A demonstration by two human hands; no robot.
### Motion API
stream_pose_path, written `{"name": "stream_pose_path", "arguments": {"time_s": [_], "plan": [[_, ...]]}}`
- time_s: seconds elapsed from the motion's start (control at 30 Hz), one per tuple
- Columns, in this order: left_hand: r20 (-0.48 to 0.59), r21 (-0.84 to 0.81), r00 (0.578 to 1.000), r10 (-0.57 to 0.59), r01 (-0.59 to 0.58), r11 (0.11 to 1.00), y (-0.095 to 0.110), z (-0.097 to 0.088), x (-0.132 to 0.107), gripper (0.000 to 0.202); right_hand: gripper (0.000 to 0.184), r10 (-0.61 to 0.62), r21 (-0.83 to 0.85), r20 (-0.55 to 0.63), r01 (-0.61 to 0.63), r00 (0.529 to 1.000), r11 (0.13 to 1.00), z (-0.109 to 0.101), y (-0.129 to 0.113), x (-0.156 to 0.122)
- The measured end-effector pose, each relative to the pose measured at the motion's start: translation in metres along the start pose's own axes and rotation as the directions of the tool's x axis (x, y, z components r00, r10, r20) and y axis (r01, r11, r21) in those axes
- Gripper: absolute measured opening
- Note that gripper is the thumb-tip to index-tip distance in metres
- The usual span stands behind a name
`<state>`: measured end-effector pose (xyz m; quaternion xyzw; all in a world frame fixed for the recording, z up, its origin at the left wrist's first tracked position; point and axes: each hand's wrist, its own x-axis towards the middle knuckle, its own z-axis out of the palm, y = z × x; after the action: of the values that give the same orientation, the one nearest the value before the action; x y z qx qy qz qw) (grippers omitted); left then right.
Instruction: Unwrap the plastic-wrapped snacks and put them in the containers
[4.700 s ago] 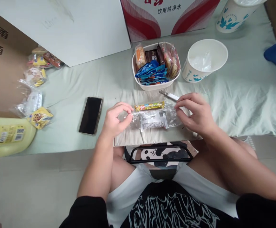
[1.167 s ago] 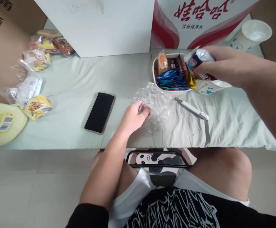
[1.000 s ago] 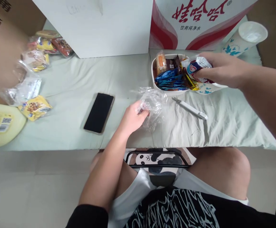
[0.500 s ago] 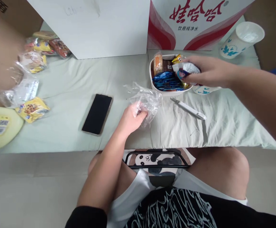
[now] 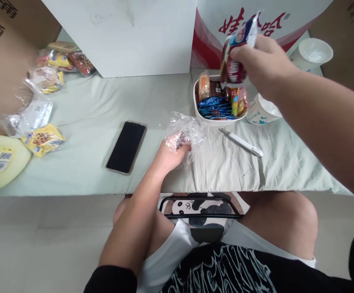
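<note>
Held up by my right hand (image 5: 261, 57) is a snack packet (image 5: 236, 61) with a dark red and blue wrapper. It hangs just above the back of a white basket (image 5: 221, 121). Inside the basket lie a row of blue packets (image 5: 215, 108), an orange-labelled wrapped snack (image 5: 204, 86), a dark brown packet (image 5: 216, 89) and a yellow and red packet (image 5: 234, 101). My left hand (image 5: 175, 150) is closed around a crumpled clear plastic bag (image 5: 192, 129) on the cloth, left of the basket's front.
A white utility knife (image 5: 241, 141) lies before the basket, paper cups (image 5: 261, 112) stand right of it. A phone (image 5: 126, 147) rests left of my left hand. Snack packets (image 5: 44, 139) and a yellow jug (image 5: 3, 162) are at far left. White cartons (image 5: 134, 40) stand behind.
My right hand has risen from the basket with the dark red packet, now upright above it. The packets at the basket's right side are uncovered. My left hand stays on the plastic bag.
</note>
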<state>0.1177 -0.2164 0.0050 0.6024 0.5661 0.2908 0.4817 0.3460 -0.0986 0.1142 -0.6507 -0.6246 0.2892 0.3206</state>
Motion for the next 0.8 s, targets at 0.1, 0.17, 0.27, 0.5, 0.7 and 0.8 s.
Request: {"name": "stream_pose_path", "arguments": {"time_s": [0.1,0.17,0.27,0.5,0.7,0.8], "plan": [[0.015,0.009,1.000,-0.016,0.016,1.000,0.000,-0.002,0.000,0.007,0.048,0.051,-0.402,0.013,-0.041,0.999,0.915,0.014,-0.004,0.008],[0.007,0.002,0.999,-0.032,0.032,0.999,0.000,-0.004,-0.001,0.005,0.062,0.055,-0.550,0.061,-0.013,0.997,0.835,0.018,0.003,0.013],[-0.004,0.020,1.000,-0.025,0.025,0.999,0.000,-0.005,-0.001,0.003,0.075,-0.017,-0.602,0.094,0.070,0.995,0.796,0.017,0.017,0.020],[0.007,0.075,1.000,0.001,-0.001,0.997,0.005,-0.005,-0.001,0.007,0.070,0.005,-0.632,0.209,0.131,0.978,0.764,-0.003,0.004,0.014],[0.085,0.156,0.994,0.071,-0.083,0.984,0.000,-0.002,-0.003,0.003,0.046,-0.525,-0.341,0.149,0.542,0.838,0.768,-0.008,0.004,-0.052],[0.196,0.194,0.976,0.097,-0.136,0.972,-0.002,0.002,-0.006,0.006,0.068,-0.701,0.046,0.340,0.734,0.627,0.678,0.016,0.027,-0.102]]}}
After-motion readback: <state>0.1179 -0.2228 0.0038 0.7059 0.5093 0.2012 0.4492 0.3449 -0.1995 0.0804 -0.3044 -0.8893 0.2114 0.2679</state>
